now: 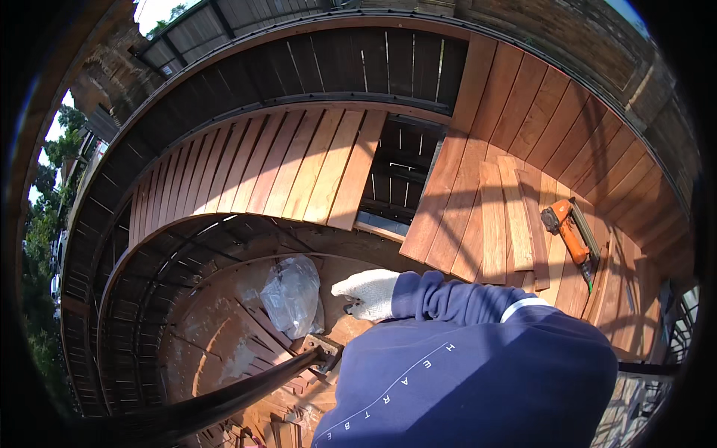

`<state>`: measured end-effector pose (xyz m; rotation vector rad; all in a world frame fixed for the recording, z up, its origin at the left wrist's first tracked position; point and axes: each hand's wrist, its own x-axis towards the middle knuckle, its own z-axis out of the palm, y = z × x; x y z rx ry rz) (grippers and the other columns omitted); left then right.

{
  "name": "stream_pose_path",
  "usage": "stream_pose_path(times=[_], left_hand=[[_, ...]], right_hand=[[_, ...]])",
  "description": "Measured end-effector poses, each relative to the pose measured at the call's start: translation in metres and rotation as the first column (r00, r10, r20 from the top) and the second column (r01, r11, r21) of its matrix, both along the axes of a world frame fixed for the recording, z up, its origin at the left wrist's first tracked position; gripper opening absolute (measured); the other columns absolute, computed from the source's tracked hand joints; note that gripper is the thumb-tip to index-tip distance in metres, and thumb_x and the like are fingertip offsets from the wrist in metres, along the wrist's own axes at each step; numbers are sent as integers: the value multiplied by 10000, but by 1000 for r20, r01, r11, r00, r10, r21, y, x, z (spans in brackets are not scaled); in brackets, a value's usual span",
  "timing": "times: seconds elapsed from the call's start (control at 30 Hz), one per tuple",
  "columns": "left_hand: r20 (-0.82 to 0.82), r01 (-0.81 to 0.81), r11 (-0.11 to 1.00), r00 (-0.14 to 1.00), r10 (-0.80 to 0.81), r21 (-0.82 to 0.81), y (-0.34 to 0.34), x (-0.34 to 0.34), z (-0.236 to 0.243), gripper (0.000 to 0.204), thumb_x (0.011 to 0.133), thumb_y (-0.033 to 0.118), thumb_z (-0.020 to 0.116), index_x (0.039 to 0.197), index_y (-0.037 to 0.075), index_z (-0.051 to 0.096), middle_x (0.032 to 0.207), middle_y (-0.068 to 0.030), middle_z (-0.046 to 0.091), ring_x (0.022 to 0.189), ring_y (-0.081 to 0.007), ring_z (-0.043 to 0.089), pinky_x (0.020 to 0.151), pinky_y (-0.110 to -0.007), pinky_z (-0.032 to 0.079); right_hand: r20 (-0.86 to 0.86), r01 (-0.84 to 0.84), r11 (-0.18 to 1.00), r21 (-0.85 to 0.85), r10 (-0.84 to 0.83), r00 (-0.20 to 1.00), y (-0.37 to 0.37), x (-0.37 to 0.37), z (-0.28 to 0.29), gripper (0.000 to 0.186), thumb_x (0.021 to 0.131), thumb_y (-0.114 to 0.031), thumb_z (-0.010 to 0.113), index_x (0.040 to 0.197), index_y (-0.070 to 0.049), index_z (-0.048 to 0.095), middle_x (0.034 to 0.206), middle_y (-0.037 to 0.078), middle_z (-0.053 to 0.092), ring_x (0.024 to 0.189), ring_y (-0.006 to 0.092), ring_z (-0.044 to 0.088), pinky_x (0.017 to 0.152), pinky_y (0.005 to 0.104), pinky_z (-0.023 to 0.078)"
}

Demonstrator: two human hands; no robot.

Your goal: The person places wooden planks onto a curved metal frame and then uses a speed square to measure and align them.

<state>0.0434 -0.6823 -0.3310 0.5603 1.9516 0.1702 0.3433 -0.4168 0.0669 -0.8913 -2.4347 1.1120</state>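
Observation:
My right hand (pixel 371 293), in a white work glove, reaches leftward across my chest from a navy sleeve. Its fingers are bent round, and a small dark bit shows at the fingertips, too small to name. Just left of it, a clear plastic bag (pixel 290 297) lies on the floor below. Beyond the hand curves a bench with wooden slats (pixel 314 168). A gap (pixel 401 168) in the slats shows the dark frame underneath. My left hand is out of the picture.
On the seat at right lie loose boards (pixel 515 216) and an orange nail gun (pixel 571 235). A dark metal pole (pixel 254 384) slants in from the lower left to a bolted plate. Wood offcuts (pixel 287 418) litter the floor. A slatted backrest (pixel 575 123) rises at far right.

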Motion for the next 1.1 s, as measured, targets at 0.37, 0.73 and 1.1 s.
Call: stream_pose_path(times=[0.37, 0.73, 1.1], left_hand=[[-16, 729, 684, 685, -729, 20, 270, 21, 47, 452, 905, 488, 481, 940, 76, 663, 837, -128, 656, 727, -284, 622, 630, -372, 481], [-25, 999, 47, 47, -999, -16, 279, 204, 43, 447, 879, 489, 522, 1036, 88, 641, 950, -152, 651, 835, -314, 629, 698, -388, 488], [-179, 651, -742, -720, -671, 163, 82, 489, 137, 484, 852, 491, 563, 1132, 100, 619, 1064, -177, 646, 944, -343, 636, 766, -404, 494]], right_hand=[[22, 732, 659, -172, -741, 672, -99, 85, -30, 269, 829, -184, 613, 1071, -74, 575, 797, 109, 614, 714, 251, 592, 625, 385, 453], [-23, 996, -79, -49, -996, -81, -334, 139, -113, 333, 803, -239, 613, 1062, -33, 577, 875, 150, 653, 781, 310, 634, 706, 381, 495], [280, 778, -547, -310, -834, -475, -518, 229, -45, 417, 804, -185, 595, 1176, -5, 540, 954, 169, 645, 895, 287, 639, 757, 356, 501]])
